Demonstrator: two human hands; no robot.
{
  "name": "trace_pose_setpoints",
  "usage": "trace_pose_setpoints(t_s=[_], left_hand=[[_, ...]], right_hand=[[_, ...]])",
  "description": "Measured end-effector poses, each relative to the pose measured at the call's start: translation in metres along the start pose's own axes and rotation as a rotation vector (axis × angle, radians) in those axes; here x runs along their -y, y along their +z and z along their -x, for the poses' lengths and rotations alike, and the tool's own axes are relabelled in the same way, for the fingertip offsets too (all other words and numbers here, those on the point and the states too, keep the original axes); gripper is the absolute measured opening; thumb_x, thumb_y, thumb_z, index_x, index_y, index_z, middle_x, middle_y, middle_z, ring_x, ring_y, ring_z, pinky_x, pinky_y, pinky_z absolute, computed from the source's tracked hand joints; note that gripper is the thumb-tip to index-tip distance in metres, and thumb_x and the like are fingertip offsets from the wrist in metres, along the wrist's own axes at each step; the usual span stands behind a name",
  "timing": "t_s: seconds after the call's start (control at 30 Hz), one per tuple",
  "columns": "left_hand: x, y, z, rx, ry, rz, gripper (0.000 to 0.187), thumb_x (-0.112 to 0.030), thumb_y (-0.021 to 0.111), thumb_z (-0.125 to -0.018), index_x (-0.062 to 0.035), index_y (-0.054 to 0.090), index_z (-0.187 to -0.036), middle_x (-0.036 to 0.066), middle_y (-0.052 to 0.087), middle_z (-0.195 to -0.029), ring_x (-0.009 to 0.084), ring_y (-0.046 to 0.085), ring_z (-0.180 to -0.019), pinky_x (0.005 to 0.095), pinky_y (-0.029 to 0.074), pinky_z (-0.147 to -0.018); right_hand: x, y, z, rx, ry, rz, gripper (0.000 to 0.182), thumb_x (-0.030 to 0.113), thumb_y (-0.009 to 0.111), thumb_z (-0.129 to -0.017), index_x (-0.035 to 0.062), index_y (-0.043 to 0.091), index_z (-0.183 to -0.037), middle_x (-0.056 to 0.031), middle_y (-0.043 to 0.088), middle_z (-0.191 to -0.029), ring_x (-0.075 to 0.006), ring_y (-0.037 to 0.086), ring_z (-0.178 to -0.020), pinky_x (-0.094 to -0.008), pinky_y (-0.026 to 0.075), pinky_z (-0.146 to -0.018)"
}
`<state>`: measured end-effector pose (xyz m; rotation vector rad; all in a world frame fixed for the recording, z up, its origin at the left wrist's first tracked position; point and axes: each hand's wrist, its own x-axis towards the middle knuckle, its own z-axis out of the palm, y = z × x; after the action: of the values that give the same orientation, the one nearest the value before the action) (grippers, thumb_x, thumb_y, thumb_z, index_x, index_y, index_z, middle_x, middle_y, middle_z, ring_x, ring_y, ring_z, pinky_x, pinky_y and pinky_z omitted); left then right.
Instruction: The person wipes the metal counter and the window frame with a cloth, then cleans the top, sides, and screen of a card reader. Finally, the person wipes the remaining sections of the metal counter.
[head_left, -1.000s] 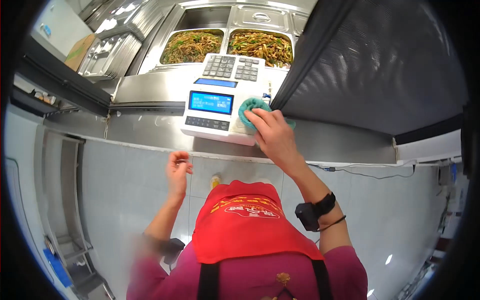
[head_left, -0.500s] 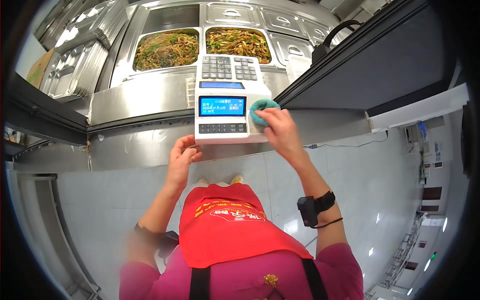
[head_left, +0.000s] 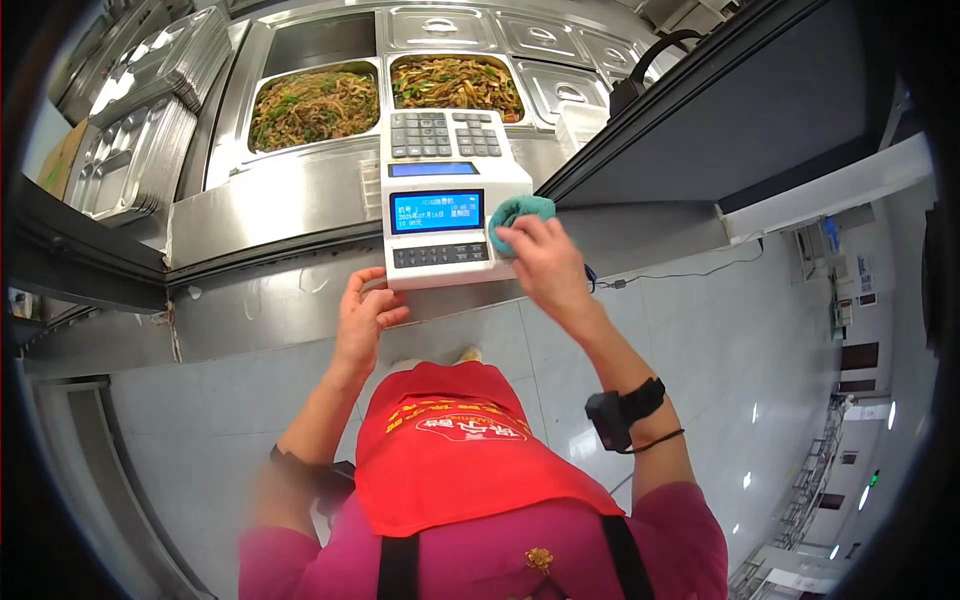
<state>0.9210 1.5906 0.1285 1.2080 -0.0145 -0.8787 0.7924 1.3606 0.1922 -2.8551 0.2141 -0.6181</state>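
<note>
We have brought our left hand [head_left: 365,320], half curled with no firm hold visible, to the near-left corner of the white terminal [head_left: 440,211] just beyond, seemingly steadying it while our right hand [head_left: 548,268], fingers bunched, pinches the green cloth [head_left: 520,208] against its right side.

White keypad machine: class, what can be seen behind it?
Behind the machine: a left food heap, a right food heap, and metal lids farther back. What its body covers cannot be seen.

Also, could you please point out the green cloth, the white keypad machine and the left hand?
Green cloth [head_left: 521,208]: head view, on its upper part.
White keypad machine [head_left: 438,211]: head view, on its larger screen.
Left hand [head_left: 362,322]: head view, on its middle.
</note>
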Motion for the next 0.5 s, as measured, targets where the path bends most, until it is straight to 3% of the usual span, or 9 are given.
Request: trace_pose_setpoints(t_s=[0.17,0.3,0.5], left_hand=[[0.0,0.002,0.0,-0.012,-0.005,0.021,0.04,-0.008,0.052,-0.086,-0.004,0.041,-0.124,0.014,0.058,-0.11,0.0219,0.059,-0.099,0.0364,0.053,-0.081],[0.002,0.002,-0.001,-0.017,0.005,0.022,0.039,-0.009,0.052,-0.087,-0.0047,0.041,-0.124,0.013,0.057,-0.111,0.0215,0.058,-0.099,0.0363,0.052,-0.081],[0.004,0.001,-0.003,-0.023,-0.005,0.047,0.037,-0.009,0.052,-0.087,-0.0058,0.043,-0.123,0.012,0.058,-0.11,0.0205,0.058,-0.099,0.0362,0.052,-0.081]], right_hand=[[0.015,-0.013,0.017,0.096,-0.024,0.079,0.036,0.0,0.063,-0.07,0.0102,0.065,-0.105,-0.0034,0.056,-0.097,-0.0256,0.054,-0.087,-0.0358,0.047,-0.072],[-0.01,0.008,-0.014,-0.017,-0.05,0.155,0.035,-0.001,0.061,-0.072,0.0118,0.066,-0.105,-0.0035,0.056,-0.098,-0.0254,0.053,-0.085,-0.0356,0.047,-0.071],[0.006,-0.012,0.016,0.125,-0.072,0.141,0.034,0.003,0.064,-0.071,0.0133,0.067,-0.104,-0.0028,0.055,-0.095,-0.0242,0.053,-0.086,-0.0357,0.045,-0.068]])
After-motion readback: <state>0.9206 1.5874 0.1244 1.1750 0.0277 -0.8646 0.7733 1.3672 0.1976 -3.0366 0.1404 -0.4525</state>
